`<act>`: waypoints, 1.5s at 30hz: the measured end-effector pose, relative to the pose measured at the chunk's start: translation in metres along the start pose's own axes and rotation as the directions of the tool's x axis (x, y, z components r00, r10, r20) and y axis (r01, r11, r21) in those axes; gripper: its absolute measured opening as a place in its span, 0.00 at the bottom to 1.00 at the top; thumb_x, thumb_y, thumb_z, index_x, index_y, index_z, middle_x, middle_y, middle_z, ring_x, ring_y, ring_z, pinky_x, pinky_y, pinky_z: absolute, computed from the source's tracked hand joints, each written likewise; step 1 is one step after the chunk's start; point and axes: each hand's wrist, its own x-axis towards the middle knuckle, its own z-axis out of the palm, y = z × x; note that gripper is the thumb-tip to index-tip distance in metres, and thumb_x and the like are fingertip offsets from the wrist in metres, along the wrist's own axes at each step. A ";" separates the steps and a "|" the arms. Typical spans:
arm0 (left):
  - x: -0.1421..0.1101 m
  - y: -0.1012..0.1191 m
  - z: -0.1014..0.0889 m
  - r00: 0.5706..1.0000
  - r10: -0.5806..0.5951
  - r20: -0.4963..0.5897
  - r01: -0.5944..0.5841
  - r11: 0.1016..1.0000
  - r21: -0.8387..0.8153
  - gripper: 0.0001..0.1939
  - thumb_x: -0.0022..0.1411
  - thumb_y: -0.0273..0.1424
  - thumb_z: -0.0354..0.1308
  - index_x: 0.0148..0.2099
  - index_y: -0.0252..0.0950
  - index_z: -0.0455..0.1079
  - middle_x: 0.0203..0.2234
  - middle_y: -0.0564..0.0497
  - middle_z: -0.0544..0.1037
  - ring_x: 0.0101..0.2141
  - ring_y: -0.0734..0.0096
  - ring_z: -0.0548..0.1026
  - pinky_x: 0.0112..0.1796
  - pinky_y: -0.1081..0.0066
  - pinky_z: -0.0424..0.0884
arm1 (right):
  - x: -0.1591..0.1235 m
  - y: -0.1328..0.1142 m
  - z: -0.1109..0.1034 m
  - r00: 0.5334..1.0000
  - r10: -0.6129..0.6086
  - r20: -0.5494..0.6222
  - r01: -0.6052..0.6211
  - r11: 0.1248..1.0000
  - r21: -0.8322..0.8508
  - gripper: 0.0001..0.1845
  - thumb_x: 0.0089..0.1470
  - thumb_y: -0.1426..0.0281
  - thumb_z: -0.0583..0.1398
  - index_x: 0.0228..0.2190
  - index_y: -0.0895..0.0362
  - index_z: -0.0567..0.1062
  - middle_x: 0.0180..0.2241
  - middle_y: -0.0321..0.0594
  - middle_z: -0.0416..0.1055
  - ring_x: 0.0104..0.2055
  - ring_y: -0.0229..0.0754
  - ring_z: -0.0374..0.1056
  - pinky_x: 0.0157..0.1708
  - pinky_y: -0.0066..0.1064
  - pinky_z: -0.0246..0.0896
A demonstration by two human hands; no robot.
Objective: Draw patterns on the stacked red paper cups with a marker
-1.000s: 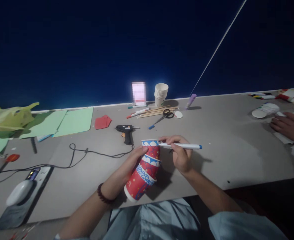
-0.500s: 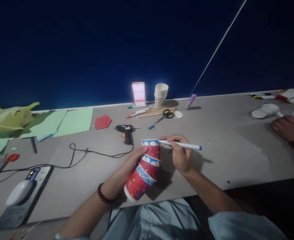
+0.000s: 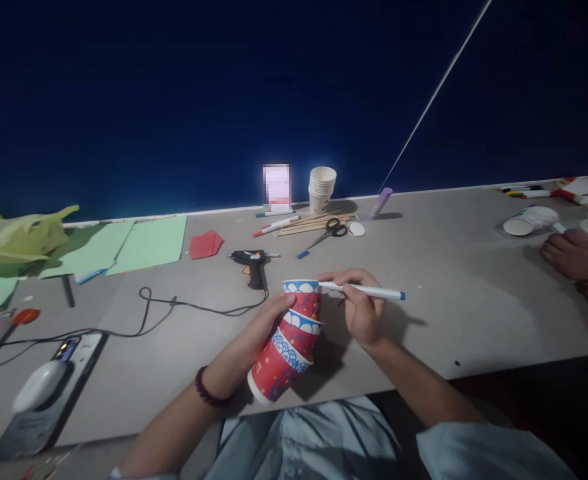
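Left fingers (image 3: pixel 284 304) grasp red cups (image 3: pixel 301 333) near the table edge (image 3: pixel 381 389), right fingers (image 3: pixel 358 275) a marker (image 3: pixel 378 292), co-worker's hand (image 3: pixel 569 255) well apart

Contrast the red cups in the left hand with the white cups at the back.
The red cups bear red, blue and white patterning; the white cups look mostly plain. The red cups tilt in the left hand; the white cups stand upright on the table. The red cups nest loosely; the white cups sit deep inside one another. Both are stacks.
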 end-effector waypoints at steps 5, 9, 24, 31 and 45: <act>0.002 -0.004 -0.005 0.999 0.032 0.008 -0.031 0.999 -0.006 0.25 0.54 0.44 0.69 0.47 0.31 0.74 0.31 0.43 0.82 0.29 0.61 0.80 0.33 0.65 0.75 | 0.000 0.000 0.001 1.000 0.005 -0.027 -0.005 1.000 -0.011 0.06 0.55 0.72 0.59 0.30 0.53 0.77 0.31 0.37 0.80 0.38 0.46 0.78 0.43 0.41 0.72; 0.002 -0.004 -0.005 0.999 0.038 0.002 -0.038 0.999 -0.010 0.24 0.54 0.44 0.69 0.46 0.30 0.74 0.31 0.42 0.82 0.29 0.60 0.80 0.33 0.66 0.74 | 0.000 0.000 0.000 1.000 0.006 -0.015 -0.007 1.000 -0.017 0.06 0.55 0.72 0.59 0.30 0.53 0.76 0.31 0.37 0.79 0.39 0.47 0.78 0.43 0.41 0.72; 0.000 0.000 0.001 0.999 0.010 -0.041 -0.009 1.000 0.029 0.24 0.51 0.45 0.70 0.42 0.31 0.74 0.31 0.41 0.81 0.28 0.59 0.79 0.32 0.63 0.75 | 0.001 0.001 0.000 0.999 0.004 -0.037 -0.004 1.000 -0.012 0.05 0.55 0.72 0.60 0.30 0.53 0.77 0.30 0.36 0.79 0.38 0.46 0.78 0.44 0.41 0.72; 0.002 -0.003 -0.004 1.000 0.018 0.005 -0.018 1.000 -0.001 0.25 0.54 0.44 0.69 0.47 0.30 0.74 0.33 0.41 0.82 0.30 0.59 0.80 0.34 0.64 0.75 | 0.001 0.001 -0.001 1.000 -0.013 -0.021 0.013 1.000 0.014 0.06 0.55 0.73 0.59 0.29 0.53 0.77 0.28 0.35 0.77 0.38 0.46 0.78 0.42 0.40 0.72; 0.002 -0.005 -0.006 0.999 0.033 0.040 -0.033 0.999 0.000 0.24 0.56 0.45 0.67 0.46 0.30 0.74 0.31 0.43 0.81 0.29 0.61 0.79 0.33 0.65 0.74 | 0.001 0.001 -0.001 0.998 -0.024 -0.050 0.024 1.000 0.003 0.07 0.53 0.74 0.58 0.28 0.53 0.76 0.28 0.35 0.77 0.37 0.46 0.77 0.40 0.39 0.70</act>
